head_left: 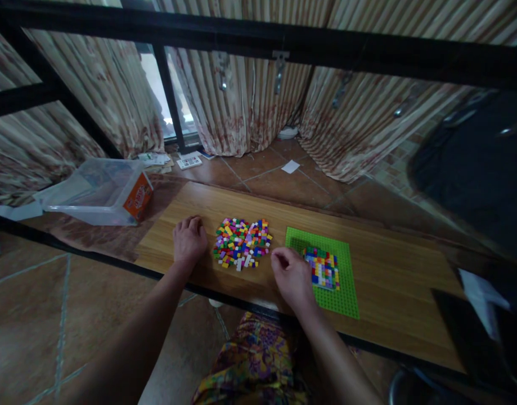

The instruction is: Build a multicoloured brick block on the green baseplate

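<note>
A pile of small multicoloured toy building bricks point(243, 242) lies loose on the wooden board. Just left of it, my left hand point(189, 241) rests on the board, fingers loosely bent and slightly apart, with nothing visible in them. My right hand point(292, 275) is between the pile and a green baseplate point(346, 281), its thumb and index finger brought together in a pinch. Whatever those fingertips may hold is too small to make out. On the baseplate sits a multicoloured block of bricks point(323, 269) set close together; my right hand partly covers its left side.
A clear plastic bin point(93, 191) with an orange label stands left of the wooden board point(393, 287). A dark metal bar point(258, 36) crosses above the board. Curtains point(258, 101) hang behind. Papers point(484, 298) and a dark flat object point(450, 323) lie at the right end.
</note>
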